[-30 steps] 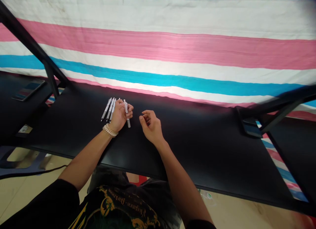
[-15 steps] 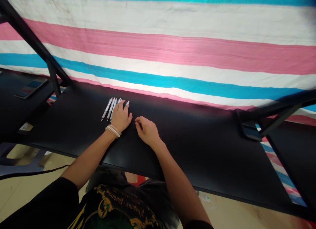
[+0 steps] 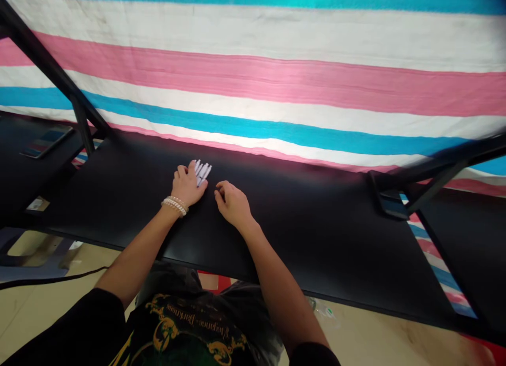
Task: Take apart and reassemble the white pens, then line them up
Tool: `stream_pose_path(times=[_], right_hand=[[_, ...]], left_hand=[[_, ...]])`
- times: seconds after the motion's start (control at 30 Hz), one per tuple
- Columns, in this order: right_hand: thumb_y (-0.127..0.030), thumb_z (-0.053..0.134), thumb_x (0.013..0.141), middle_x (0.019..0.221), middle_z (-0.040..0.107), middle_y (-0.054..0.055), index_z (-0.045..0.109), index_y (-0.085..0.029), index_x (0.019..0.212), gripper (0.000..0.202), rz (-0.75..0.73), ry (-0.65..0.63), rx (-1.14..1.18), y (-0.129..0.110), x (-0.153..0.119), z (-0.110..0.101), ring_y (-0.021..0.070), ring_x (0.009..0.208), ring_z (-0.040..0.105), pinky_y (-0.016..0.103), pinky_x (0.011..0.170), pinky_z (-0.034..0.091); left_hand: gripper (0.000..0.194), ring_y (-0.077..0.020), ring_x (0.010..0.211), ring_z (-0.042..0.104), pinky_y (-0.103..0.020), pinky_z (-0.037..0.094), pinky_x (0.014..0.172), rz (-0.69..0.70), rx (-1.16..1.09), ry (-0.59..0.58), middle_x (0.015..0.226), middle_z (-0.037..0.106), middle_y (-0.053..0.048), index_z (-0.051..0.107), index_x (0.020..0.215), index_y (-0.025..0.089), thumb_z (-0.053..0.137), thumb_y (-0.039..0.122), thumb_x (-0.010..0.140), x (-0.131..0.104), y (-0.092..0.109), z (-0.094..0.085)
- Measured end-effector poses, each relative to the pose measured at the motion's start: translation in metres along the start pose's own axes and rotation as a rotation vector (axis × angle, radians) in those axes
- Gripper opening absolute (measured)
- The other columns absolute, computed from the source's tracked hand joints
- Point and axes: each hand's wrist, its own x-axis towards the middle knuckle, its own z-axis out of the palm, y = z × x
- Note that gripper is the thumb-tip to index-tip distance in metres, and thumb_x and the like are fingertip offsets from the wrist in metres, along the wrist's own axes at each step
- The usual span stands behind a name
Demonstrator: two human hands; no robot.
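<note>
Several white pens are bunched together on the black table. My left hand, with beaded bracelets at the wrist, is wrapped round them from the left, and its fingers and palm hide their lower parts. To the right of the pens, a small gap away, my right hand rests over the table with its fingers curled and its thumb near the fingertips. Nothing shows in it, though the inside of the fingers is hidden.
A striped cloth hangs behind the table. Black slanted supports stand at the left and right. A dark flat device lies on the left neighbouring table. A dark strap crosses the lower left.
The pens, spread in a row before, are now gathered in a tight bunch. My left hand has moved slightly left and closed round them. My right hand has hardly moved.
</note>
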Motion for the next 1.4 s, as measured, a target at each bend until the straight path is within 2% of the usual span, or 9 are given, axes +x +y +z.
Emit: stream_pose_path(times=[0.1,0.23,0.33,0.47,0.6,0.73,0.93,1.23,1.4], right_hand=[[-0.027,0.050,0.094,0.088,0.065,0.005,0.057,-0.019,0.110,0.019,0.058,0.071,0.066,0.007,0.002,-0.001,0.0175,0.073,0.059,0.029,0.070,0.044],[-0.027,0.053,0.091,0.086,0.063,0.004,0.057,-0.019,0.107,0.018,0.050,0.070,0.132,0.016,0.002,-0.007,0.0174,0.073,0.057,0.029,0.071,0.045],[-0.025,0.054,0.090,0.084,0.062,0.003,0.058,-0.019,0.106,0.018,0.036,0.039,0.162,0.023,0.001,-0.014,0.0172,0.073,0.057,0.029,0.070,0.046],[-0.023,0.051,0.092,0.084,0.062,0.003,0.060,-0.020,0.107,0.018,0.039,0.020,0.179,0.033,-0.006,-0.023,0.0176,0.074,0.058,0.030,0.070,0.047],[-0.021,0.051,0.092,0.093,0.062,0.006,0.061,-0.019,0.109,0.020,0.067,0.076,0.195,0.039,-0.018,-0.028,0.0174,0.077,0.060,0.032,0.074,0.051],[-0.025,0.055,0.092,0.100,0.060,0.008,0.061,-0.018,0.114,0.024,0.115,0.130,0.223,0.037,-0.032,-0.026,0.0162,0.076,0.060,0.033,0.074,0.053],[-0.027,0.056,0.092,0.100,0.060,0.008,0.062,-0.020,0.112,0.022,0.136,0.137,0.186,0.022,-0.048,-0.019,0.0189,0.082,0.061,0.033,0.075,0.053],[-0.027,0.048,0.097,0.099,0.060,0.008,0.065,-0.020,0.108,0.021,0.134,0.081,0.119,0.013,-0.051,-0.019,0.0204,0.090,0.061,0.032,0.081,0.050],[-0.026,0.047,0.097,0.097,0.061,0.008,0.065,-0.020,0.107,0.021,0.145,0.060,0.100,0.010,-0.050,-0.021,0.0209,0.090,0.060,0.033,0.082,0.049]], left_hand=[[0.072,-0.0388,0.105,0.050,-0.050,0.043,0.091,0.061,-0.047,-0.010,0.121,0.045,-0.024,0.037,0.145,0.005,0.057,0.043,0.087,-0.020,0.029,0.008],[0.062,-0.0370,0.104,0.049,-0.050,0.045,0.087,0.058,-0.158,-0.009,0.119,0.044,-0.024,0.037,0.144,0.003,0.051,0.030,0.091,-0.049,0.066,0.014],[0.062,-0.0357,0.105,0.049,-0.051,0.045,0.089,0.033,-0.247,-0.010,0.119,0.042,-0.023,0.035,0.145,0.005,0.052,0.027,0.090,-0.063,0.078,0.014],[0.075,-0.0340,0.112,0.047,-0.053,0.042,0.098,0.125,-0.429,-0.036,0.120,0.040,-0.018,0.035,0.146,0.012,0.065,0.041,0.084,-0.070,0.066,0.010],[0.055,-0.0291,0.116,0.050,-0.048,0.041,0.105,0.204,-0.563,-0.037,0.121,0.045,-0.015,0.047,0.138,0.015,0.060,0.038,0.089,-0.068,0.041,0.007],[0.043,-0.0207,0.098,0.060,-0.038,0.052,0.092,0.232,-0.639,-0.054,0.119,0.052,-0.011,0.055,0.132,0.020,0.059,0.033,0.091,-0.064,0.028,0.006],[0.043,-0.0149,0.085,0.062,-0.029,0.057,0.076,0.264,-0.694,-0.071,0.112,0.058,-0.007,0.058,0.131,0.021,0.062,0.023,0.088,-0.061,0.023,-0.002],[0.028,-0.0128,0.079,0.063,-0.029,0.056,0.079,0.209,-0.700,-0.001,0.106,0.063,-0.005,0.069,0.116,0.021,0.055,0.020,0.092,-0.069,0.021,-0.006],[0.022,-0.0143,0.080,0.063,-0.031,0.056,0.081,0.194,-0.672,-0.013,0.107,0.064,-0.007,0.072,0.106,0.020,0.056,0.021,0.091,-0.069,0.023,-0.009]])
